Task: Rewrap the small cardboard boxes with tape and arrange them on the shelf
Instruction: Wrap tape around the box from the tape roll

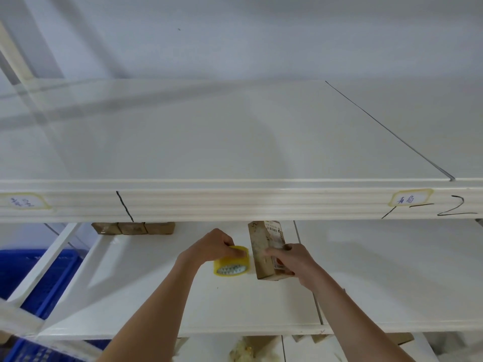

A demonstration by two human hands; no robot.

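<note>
Right hand (292, 259) clamped around the near half of a small cardboard box (265, 250), thumb on its left face, fingers curled over the right. Box lying on the white lower shelf (156, 296), long axis running away from the body, far end with the barcode label tucked under the upper shelf's front rail (235, 202). Just left of that grip, left hand (218, 244) pinching the top of a yellow tape roll (231, 261) standing on edge. Farther left and back, three small taped boxes (133, 228) in a row. Blue crate (39, 278) far left.

free: shelf (130, 296) front | blocked: upper board (235, 202) overhead, boxes (133, 228) seemingly at back
</note>
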